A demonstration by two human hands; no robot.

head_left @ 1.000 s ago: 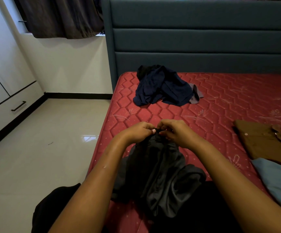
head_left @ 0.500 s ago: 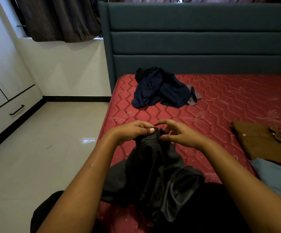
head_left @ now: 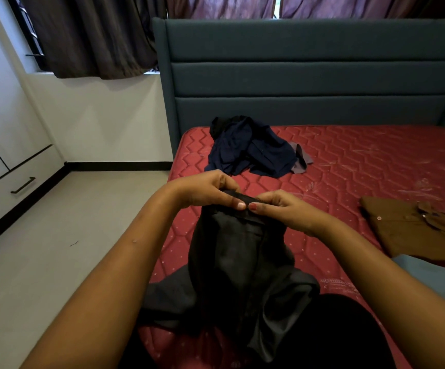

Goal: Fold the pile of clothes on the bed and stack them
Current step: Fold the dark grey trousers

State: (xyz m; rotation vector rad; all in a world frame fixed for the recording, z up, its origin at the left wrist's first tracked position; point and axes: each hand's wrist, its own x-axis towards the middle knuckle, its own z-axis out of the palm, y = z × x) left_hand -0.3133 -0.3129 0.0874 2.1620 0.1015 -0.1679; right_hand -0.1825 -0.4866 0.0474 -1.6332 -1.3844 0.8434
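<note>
Navy pile [head_left: 250, 147] at 12 o'clock, brown shirt [head_left: 407, 230] at 3. My left hand [head_left: 205, 190] and right hand [head_left: 282, 209] pinch garment [head_left: 242, 262] by top edge.

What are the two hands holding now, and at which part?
Both the left hand and the right hand pinch the dark grey garment at its top edge.

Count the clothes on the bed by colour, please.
Dark grey garment: 1
Navy heap, maybe more inside: 1
Mauve-grey piece: 1
Brown shirt: 1
Light blue garment: 1
Total: 5
</note>
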